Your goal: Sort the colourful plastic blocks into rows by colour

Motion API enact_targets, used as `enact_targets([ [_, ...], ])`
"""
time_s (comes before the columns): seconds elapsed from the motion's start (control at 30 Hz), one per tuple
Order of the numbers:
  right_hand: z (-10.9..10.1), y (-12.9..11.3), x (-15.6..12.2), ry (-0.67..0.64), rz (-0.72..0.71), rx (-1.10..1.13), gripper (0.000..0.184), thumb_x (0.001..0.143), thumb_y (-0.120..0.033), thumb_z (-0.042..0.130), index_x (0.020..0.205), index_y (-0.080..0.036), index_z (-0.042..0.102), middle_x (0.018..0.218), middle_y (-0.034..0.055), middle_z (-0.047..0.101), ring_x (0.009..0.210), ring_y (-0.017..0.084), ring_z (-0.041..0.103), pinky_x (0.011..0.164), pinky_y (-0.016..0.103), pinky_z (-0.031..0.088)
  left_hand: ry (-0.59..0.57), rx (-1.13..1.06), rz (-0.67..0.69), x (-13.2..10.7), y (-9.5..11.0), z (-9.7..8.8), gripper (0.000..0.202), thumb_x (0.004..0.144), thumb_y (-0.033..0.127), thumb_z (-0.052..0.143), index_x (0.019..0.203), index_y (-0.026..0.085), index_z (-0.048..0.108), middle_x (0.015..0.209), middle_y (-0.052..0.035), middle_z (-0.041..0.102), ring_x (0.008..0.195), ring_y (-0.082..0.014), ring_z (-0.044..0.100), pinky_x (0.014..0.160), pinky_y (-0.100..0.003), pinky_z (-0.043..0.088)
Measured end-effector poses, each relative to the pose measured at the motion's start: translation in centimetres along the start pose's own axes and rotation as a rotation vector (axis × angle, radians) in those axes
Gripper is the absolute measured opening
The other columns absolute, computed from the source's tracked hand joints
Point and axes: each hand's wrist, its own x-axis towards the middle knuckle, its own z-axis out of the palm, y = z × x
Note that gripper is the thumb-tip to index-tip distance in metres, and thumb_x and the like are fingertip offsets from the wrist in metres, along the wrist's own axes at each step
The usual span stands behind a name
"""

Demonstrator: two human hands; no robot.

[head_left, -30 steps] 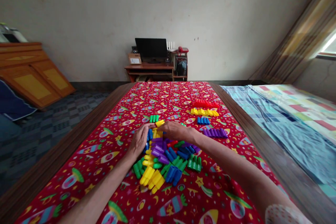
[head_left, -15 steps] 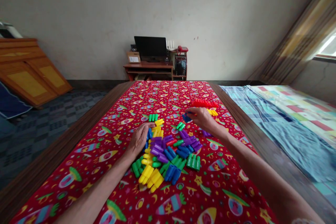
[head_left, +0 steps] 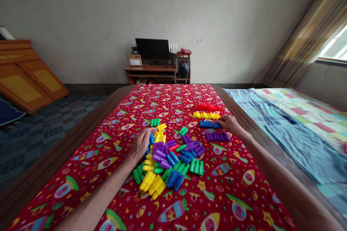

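My left hand (head_left: 142, 143) rests on the red cloth with its fingers stretched out, along the left edge of a mixed heap of plastic building blocks. Yellow blocks (head_left: 156, 186), purple blocks (head_left: 159, 155), a green block (head_left: 196, 166) and blue blocks (head_left: 175, 179) lie jumbled there. My right hand (head_left: 231, 124) is at the right end of a row of blue blocks (head_left: 208, 124), its fingertips closed on the end block, which they partly hide. Behind that row lie a yellow row (head_left: 206, 115) and a red row (head_left: 208, 107); a purple row (head_left: 217, 136) is nearer me.
A patterned red cloth (head_left: 114, 187) covers the long wooden table (head_left: 89, 124). To the right is a bed with a blue and chequered cover (head_left: 287, 144). Beyond the table stand a desk (head_left: 151, 69) with a monitor (head_left: 152, 50) and, left, a wooden cabinet (head_left: 29, 75).
My right hand has moved right with a blue block to the end of the blue row, uncovering the yellow, blue and purple rows. The left hand stays beside the heap; the view shifted slightly.
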Motion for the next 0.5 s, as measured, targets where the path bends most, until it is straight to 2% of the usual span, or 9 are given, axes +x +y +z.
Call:
enact_targets([
  [0.2,-0.55,0.14,0.16,0.004,-0.085,-0.190,0.029,0.082,-0.021,0.046,0.073,-0.012,0.072,0.061,0.0048,0.064,0.053,0.012,0.051,0.052,0.024,0.027,0.002,0.003,-0.003,-0.02,-0.19,0.03,0.063,0.090,0.066,0.029,0.109,0.018,0.065,0.111,-0.0124,0.070,0.107,-0.0253,0.064,0.099,-0.042,0.048],
  [0.37,-0.78,0.25,0.20,-0.067,-0.131,-0.151,0.025,0.081,-0.021,0.050,0.082,-0.012,0.074,0.069,0.0075,0.069,0.060,0.014,0.057,0.055,0.022,0.033,0.003,0.011,-0.008,-0.08,-0.03,-0.02,0.064,0.090,0.067,0.028,0.109,0.018,0.065,0.111,-0.0121,0.070,0.108,-0.0249,0.064,0.099,-0.041,0.048],
  [0.5,-0.85,-0.11,0.07,-0.034,-0.134,-0.184,0.025,0.082,-0.020,0.048,0.081,-0.013,0.073,0.067,0.0076,0.068,0.057,0.014,0.055,0.054,0.023,0.033,-0.001,0.021,-0.013,-0.16,0.21,-0.05,0.063,0.091,0.066,0.028,0.108,0.018,0.065,0.109,-0.0119,0.071,0.108,-0.0244,0.064,0.100,-0.040,0.047],
])
